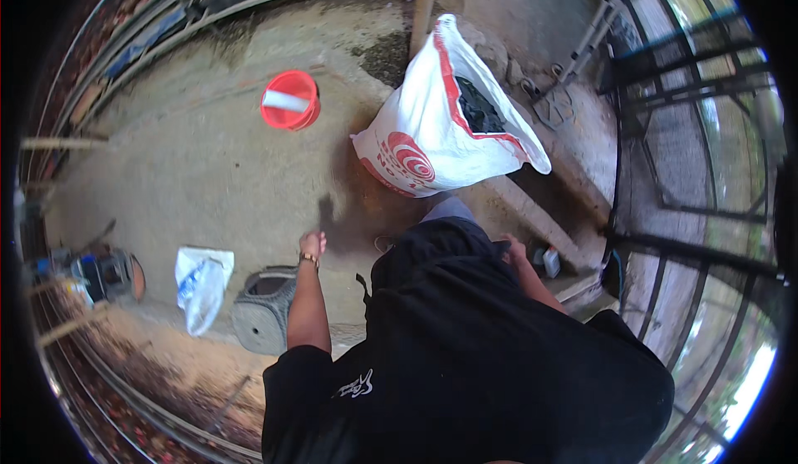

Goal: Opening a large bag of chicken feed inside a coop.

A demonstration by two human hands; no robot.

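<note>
My left hand (313, 244), with a band on the wrist, hangs beside my body over the concrete floor; its fingers are curled and nothing shows in them. At my other side my right hand (515, 249) is near the dark shorts; its fingers are partly hidden, and whether it grips the cloth cannot be told. A large white woven sack (418, 121) with red print stands upright before my legs. Its mouth gapes, and black plastic (479, 108) shows inside. Left of the sack, a red bucket (265, 115) holds a white roll-like object (285, 101).
A grey woven pet house or basket (259, 327) and a white-and-blue plastic bag (202, 286) lie to the left. A wooden post (426, 2) rises behind the sack. Concrete ledges (539, 214) and a metal-barred gate (704, 214) are at the right.
</note>
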